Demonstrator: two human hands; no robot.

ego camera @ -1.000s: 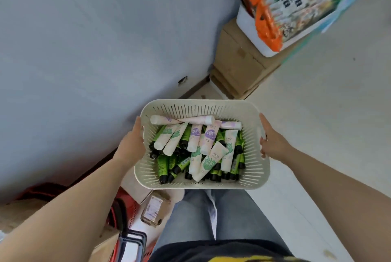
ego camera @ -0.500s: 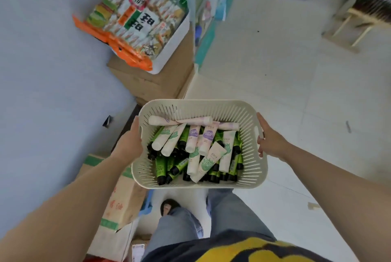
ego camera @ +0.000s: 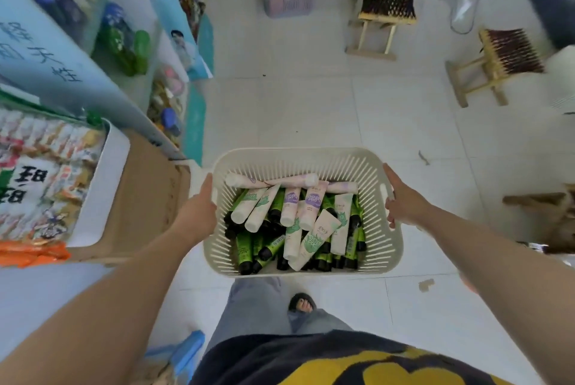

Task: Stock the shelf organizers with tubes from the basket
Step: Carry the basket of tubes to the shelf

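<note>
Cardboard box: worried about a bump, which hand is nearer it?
Left. The left hand grips the basket beside the cardboard box; the right hand grips its opposite side, farther away.

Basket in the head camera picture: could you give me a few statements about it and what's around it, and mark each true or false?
1. The left hand and the right hand grip opposite sides of the basket. True.
2. The basket is empty. False: it holds a heap of pale tubes lying over green tubes.
3. The basket rests on the ground. False: it is held up in the air above the person's legs.
4. Two wooden stools stand on the tiled floor ahead. True.
</note>
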